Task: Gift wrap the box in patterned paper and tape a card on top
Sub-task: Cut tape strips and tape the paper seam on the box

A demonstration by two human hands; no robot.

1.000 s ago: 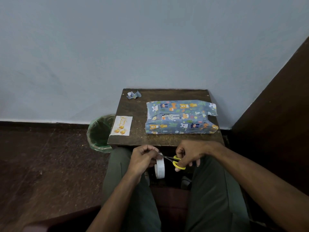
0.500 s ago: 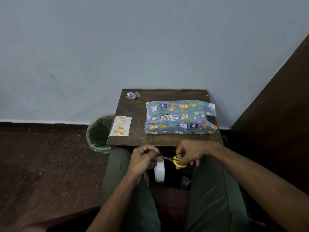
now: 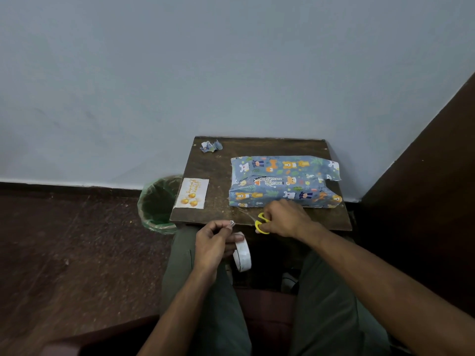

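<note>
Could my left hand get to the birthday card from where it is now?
Probably, but not freely: the left hand holds the tape roll. The card lies uncovered on the table, nothing between.

Card (image 3: 191, 193), on table left of and beyond the left hand (image 3: 213, 244): gold script, seemingly "Happy Birthday", sideways. No other readable text.

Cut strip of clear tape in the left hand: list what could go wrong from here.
The cut strip of clear tape, pinched by the left hand, could fold onto itself. The white tape roll hangs from the same fingers and might drop. The yellow-handled scissors in the right hand, close to the blue animal-patterned wrapped box, could snag its loose paper.
</note>
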